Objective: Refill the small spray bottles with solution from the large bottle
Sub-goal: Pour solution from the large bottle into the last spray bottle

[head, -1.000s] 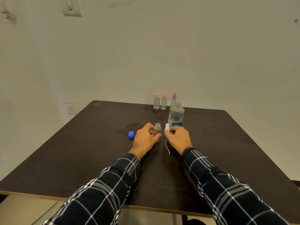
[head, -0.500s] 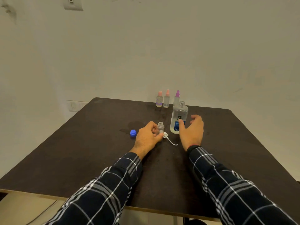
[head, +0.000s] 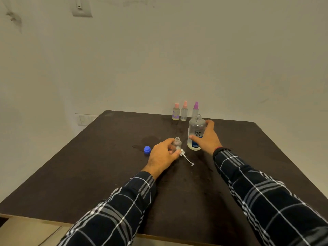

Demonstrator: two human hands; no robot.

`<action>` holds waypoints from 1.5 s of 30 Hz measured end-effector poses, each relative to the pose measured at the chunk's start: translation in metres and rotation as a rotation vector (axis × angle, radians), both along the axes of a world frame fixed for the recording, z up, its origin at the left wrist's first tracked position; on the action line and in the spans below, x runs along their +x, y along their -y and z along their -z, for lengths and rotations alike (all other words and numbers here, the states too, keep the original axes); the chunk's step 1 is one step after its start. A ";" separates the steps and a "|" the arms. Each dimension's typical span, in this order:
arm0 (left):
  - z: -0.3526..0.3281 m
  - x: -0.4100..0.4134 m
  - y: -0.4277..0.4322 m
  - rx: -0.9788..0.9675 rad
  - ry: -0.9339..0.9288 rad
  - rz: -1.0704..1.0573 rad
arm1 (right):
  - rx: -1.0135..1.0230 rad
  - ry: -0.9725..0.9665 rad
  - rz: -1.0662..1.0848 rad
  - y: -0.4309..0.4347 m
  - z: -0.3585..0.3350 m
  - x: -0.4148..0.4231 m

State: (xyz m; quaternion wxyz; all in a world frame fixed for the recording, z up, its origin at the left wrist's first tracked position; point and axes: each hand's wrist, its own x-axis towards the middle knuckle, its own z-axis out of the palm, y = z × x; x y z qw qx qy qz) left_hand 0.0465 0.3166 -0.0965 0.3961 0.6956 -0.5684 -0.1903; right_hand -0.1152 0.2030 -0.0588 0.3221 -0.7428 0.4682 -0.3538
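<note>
A small clear spray bottle (head: 177, 144) stands uncapped mid-table, with my left hand (head: 162, 155) shut around it. Its white spray head (head: 182, 153) with a long dip tube lies flat on the table just right of that hand. The large clear bottle (head: 195, 133) with a blue label stands open-necked beside it. My right hand (head: 206, 137) wraps around its right side, thumb across the label and fingers behind. The bottle rests on the table.
A blue cap (head: 147, 150) lies left of my left hand. Three small capped spray bottles stand at the far edge: two pink-topped (head: 175, 112) (head: 184, 111) and one purple-topped (head: 195, 109). The dark table (head: 88, 174) meets a wall behind.
My right hand set the white spray head down on the table, then reached forward and closed around the large bottle. My left hand kept hold of the small bottle.
</note>
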 end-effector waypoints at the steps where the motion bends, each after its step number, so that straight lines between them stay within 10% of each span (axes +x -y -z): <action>1: 0.000 0.001 0.000 0.002 0.006 0.000 | -0.022 -0.029 -0.018 -0.002 -0.001 0.000; 16: -0.001 -0.003 -0.004 -0.002 0.001 -0.046 | -0.399 -0.499 -0.067 -0.020 0.010 -0.010; 45: -0.004 -0.004 -0.002 0.057 0.014 -0.040 | -0.533 -0.664 -0.030 -0.017 -0.004 -0.009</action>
